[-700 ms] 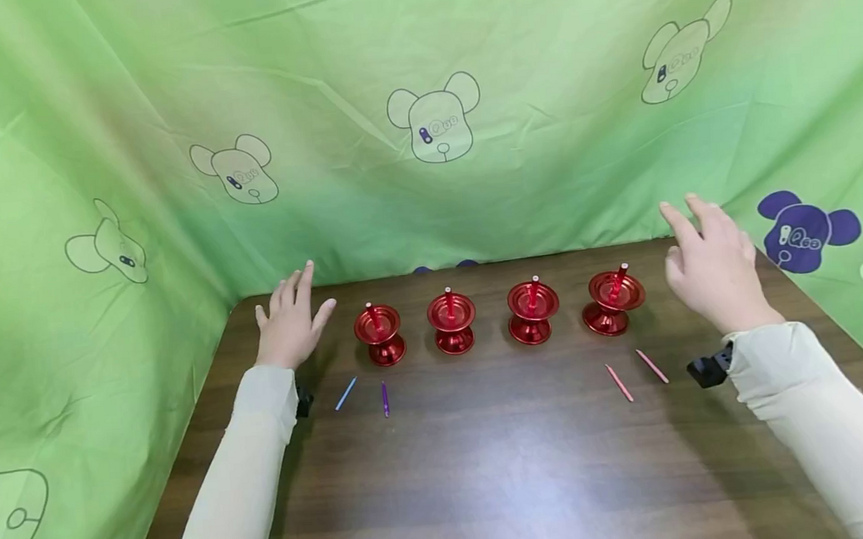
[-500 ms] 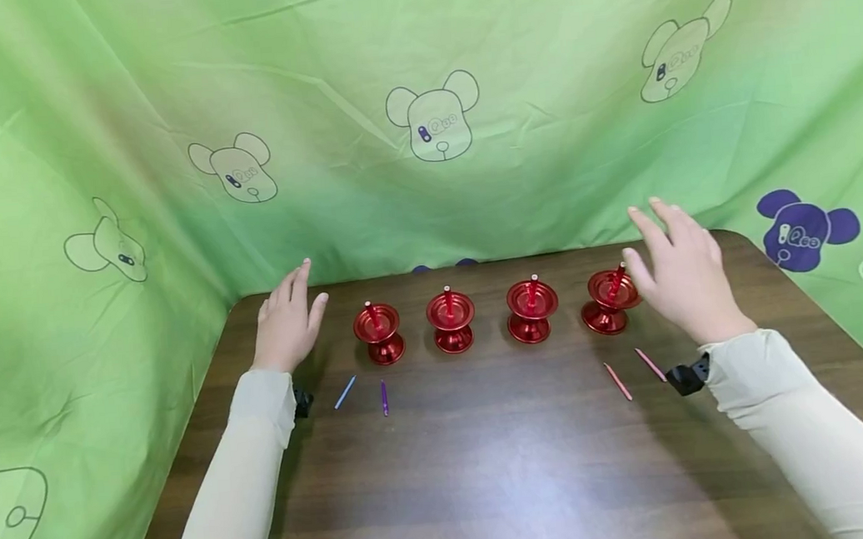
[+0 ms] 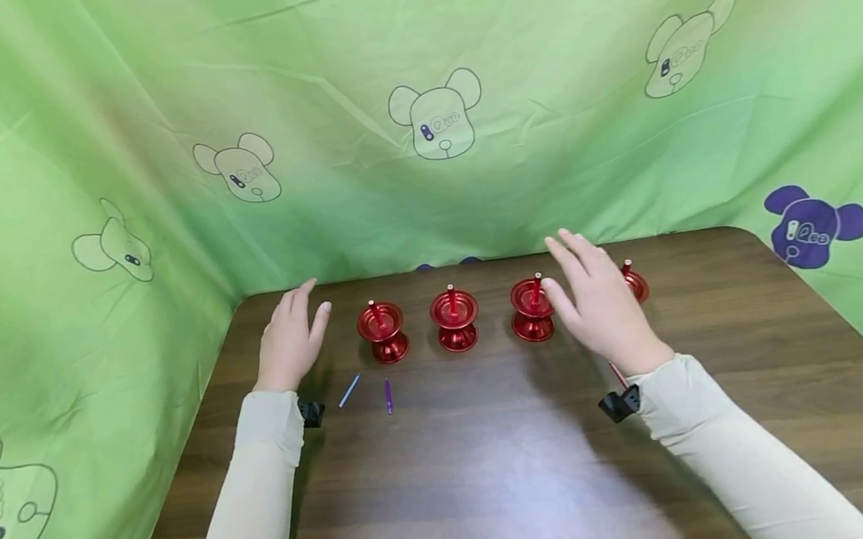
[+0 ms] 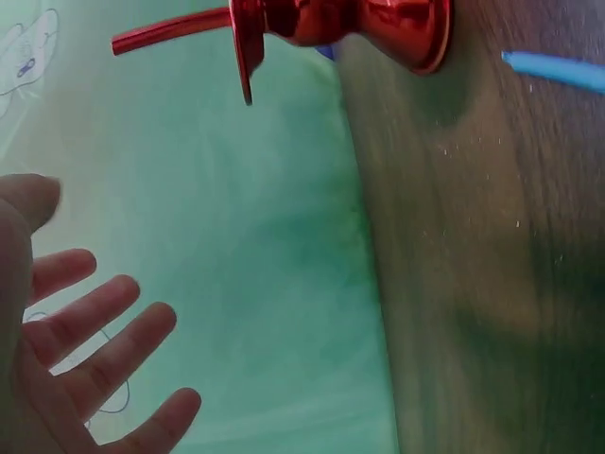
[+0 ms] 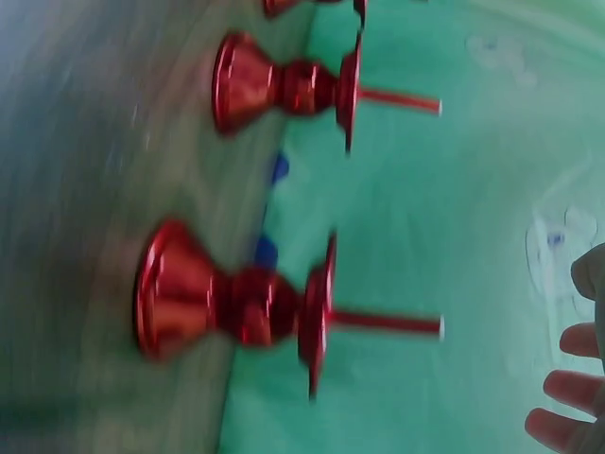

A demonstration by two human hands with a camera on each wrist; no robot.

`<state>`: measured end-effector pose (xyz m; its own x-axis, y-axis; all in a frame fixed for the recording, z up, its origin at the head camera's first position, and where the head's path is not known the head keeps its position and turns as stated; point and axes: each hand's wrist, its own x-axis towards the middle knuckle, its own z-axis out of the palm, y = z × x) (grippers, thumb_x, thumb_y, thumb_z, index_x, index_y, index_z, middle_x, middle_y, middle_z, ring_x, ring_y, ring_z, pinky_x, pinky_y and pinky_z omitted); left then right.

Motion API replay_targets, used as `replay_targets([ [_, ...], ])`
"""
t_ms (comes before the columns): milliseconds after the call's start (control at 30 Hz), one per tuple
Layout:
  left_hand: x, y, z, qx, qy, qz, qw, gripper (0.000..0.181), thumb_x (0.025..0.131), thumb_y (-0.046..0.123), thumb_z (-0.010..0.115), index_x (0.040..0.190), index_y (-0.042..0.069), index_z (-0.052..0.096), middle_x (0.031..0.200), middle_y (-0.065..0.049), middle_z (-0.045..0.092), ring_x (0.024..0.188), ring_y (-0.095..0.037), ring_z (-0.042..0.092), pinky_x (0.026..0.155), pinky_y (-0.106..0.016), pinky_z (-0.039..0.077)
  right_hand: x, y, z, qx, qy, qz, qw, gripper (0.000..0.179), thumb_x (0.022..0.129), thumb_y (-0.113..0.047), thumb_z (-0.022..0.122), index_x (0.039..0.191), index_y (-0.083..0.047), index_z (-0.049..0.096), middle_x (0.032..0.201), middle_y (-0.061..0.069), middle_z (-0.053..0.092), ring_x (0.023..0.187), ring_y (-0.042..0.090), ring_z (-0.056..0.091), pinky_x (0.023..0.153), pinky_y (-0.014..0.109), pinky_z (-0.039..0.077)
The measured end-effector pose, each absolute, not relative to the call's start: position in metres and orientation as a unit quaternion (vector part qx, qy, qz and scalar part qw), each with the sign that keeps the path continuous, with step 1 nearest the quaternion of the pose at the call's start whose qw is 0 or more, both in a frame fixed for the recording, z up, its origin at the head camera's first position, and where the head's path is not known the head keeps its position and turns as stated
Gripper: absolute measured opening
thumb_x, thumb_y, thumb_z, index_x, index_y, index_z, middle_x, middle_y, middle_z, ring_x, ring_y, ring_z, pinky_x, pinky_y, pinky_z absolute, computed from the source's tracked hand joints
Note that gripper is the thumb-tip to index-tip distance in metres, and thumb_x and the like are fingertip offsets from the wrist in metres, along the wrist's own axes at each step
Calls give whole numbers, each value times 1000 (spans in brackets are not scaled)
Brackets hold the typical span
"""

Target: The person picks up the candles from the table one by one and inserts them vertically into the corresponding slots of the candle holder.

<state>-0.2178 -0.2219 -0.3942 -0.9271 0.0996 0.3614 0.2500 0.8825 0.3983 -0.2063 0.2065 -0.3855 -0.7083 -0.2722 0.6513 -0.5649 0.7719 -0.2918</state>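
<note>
Several red metal pedestal holders, each a shallow dish with an upright red tube, stand in a row in the head view: leftmost holder [image 3: 381, 323], second holder [image 3: 455, 318], third holder [image 3: 531, 323] and a mostly hidden rightmost holder [image 3: 637, 287]. My left hand [image 3: 286, 342] hovers left of the leftmost holder, fingers spread and holding nothing. My right hand [image 3: 606, 311] is raised between the third and rightmost holders, its fingers extended and apart from the third holder [image 5: 255, 307] in the right wrist view. A thin blue stick [image 3: 350, 390] and a purple stick [image 3: 389, 396] lie before the leftmost holder.
A pink stick [image 3: 618, 375] shows partly beside the right wrist; the other pink stick is hidden. Brown wooden table [image 3: 476, 483] extends in front. Green printed cloth [image 3: 337, 209] hangs behind and at both sides. Black wrist cameras sit on both cuffs.
My right hand has swept left from beyond the rightmost holder to near the third, now covering much of the rightmost one. My left hand has barely moved.
</note>
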Motion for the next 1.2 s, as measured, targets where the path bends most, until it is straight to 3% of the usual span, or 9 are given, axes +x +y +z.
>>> replay_targets([
  [400,-207,-227,-399,-47,-967,-240,73,56,109,40,43,151,3,44,148,-27,46,132,-45,49,101,-64,44,-196,133,-401,280,-881,272,266,58,97,-20,64,148,3,47,153,23,43,142,41,39,117,57,29],
  [700,-201,-224,-405,-35,-978,-202,40,49,105,35,52,144,3,53,142,-28,50,122,-47,57,92,-62,50,-187,101,-404,296,-888,272,223,56,99,-23,62,148,0,48,155,19,44,145,38,38,118,54,29],
  [1200,-192,-216,-424,-79,-978,-193,7,30,97,17,67,122,-1,68,120,-24,67,114,-42,63,97,-54,50,-187,64,-412,329,-903,235,146,65,103,-33,57,156,-2,37,160,15,38,150,32,29,119,54,27],
])
